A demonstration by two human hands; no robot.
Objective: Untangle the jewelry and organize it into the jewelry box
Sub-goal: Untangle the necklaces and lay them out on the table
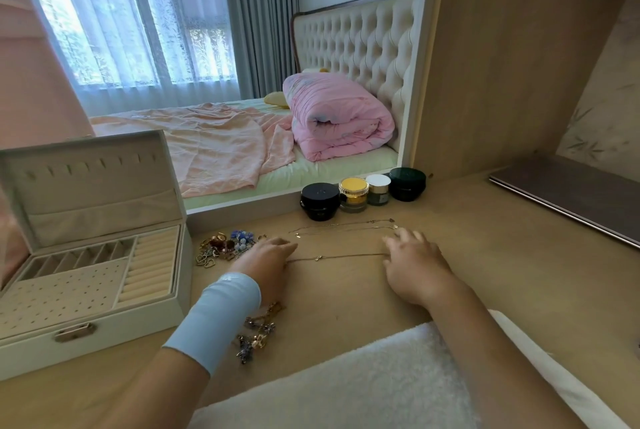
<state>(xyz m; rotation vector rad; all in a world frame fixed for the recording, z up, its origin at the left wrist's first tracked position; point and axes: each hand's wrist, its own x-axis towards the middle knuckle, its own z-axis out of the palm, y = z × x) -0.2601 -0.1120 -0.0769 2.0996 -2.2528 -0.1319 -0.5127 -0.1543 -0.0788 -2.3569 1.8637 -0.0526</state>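
The task is looking only partly done. One thin gold chain [343, 257] is lying pulled out straight on the desk [485, 255], near its middle, running between the two hands. The left hand [270, 264] is resting on the chain's left end with fingers stretched out, pressing rather than gripping. The right hand [414, 264] is lying on the right end with fingers spread and relaxed. Behind this chain, toward the back edge, two more fine chains [346, 225] are lying roughly straight and apart from each other, so they seem to be freed already.

Much is remaining. A heap of rings, hearts and blue beads [225, 247] is sitting just beside the jewelry box's right wall, and a second knot of charms [258, 331] is lying nearer the front edge, partly under the left wrist.

The jewelry box [149, 304] is standing open at the desk's left edge, lid [97, 186] raised. Nothing is showing in it. The ring rolls [152, 262], the holed earring panel [59, 293] and the narrow slots [76, 257] are all looking bare, as are the lid's hooks and pocket. So no piece has been stored, as far as can be seen.
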